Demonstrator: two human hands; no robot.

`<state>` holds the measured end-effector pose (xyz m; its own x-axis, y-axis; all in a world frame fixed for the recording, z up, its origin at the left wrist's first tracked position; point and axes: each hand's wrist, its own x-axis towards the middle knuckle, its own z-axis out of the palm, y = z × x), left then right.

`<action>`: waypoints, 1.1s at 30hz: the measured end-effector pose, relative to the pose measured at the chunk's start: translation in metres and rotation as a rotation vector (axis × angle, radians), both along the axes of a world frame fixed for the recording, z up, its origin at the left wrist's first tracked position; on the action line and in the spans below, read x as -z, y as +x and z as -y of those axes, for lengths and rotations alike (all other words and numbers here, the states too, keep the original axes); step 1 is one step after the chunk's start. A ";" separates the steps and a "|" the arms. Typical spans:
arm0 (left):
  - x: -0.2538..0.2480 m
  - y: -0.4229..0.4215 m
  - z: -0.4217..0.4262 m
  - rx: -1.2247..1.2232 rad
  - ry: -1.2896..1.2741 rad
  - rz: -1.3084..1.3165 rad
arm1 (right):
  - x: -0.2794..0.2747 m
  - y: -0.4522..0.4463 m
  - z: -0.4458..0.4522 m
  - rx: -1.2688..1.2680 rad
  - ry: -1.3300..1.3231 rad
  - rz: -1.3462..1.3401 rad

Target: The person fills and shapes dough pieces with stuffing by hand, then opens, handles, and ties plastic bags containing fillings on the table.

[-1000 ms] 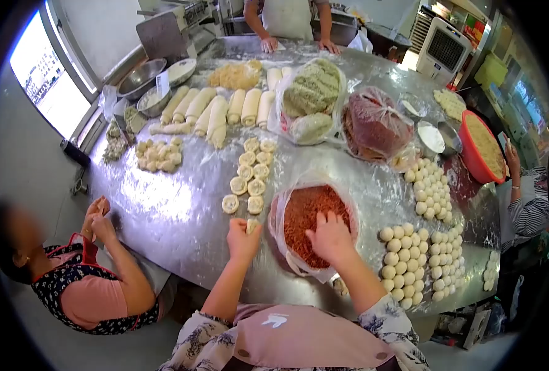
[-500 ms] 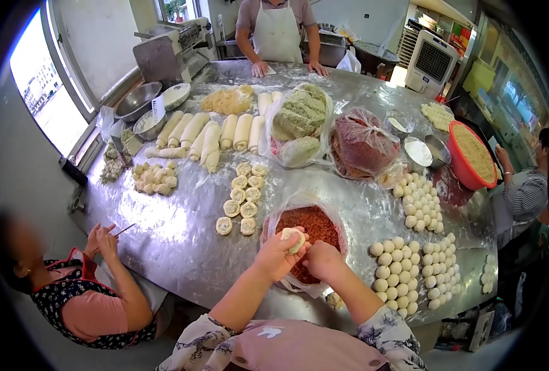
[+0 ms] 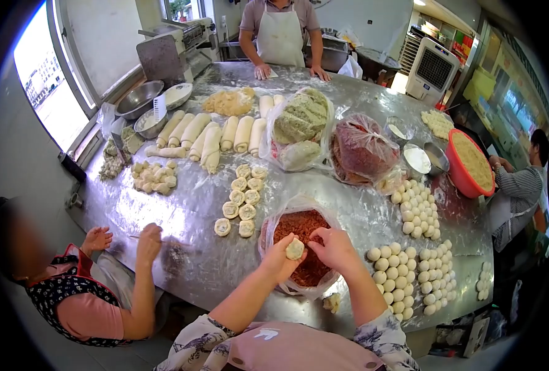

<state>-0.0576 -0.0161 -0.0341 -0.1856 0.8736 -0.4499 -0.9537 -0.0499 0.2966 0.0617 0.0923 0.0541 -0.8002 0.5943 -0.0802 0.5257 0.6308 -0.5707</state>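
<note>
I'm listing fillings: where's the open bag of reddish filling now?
In the head view, the open bag sits at lower centre, beneath the right hand, left of the dough balls.

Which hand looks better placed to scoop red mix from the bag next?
Probably the right hand: it hangs partly over the red mix, with no dough visible in its grip. The left hand is occupied, holding a dough piece.
</note>
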 end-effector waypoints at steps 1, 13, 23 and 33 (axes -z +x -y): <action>0.000 0.003 -0.003 0.016 0.026 0.036 | -0.004 -0.002 0.003 0.005 -0.037 -0.048; -0.019 0.017 -0.012 0.091 -0.010 -0.023 | 0.000 -0.002 0.016 -0.058 0.019 -0.027; -0.009 0.018 -0.006 0.106 0.100 -0.185 | 0.014 0.009 0.017 -0.012 0.100 -0.300; -0.007 0.021 -0.013 -0.014 -0.158 -0.459 | 0.022 0.009 0.016 0.172 -0.114 -0.421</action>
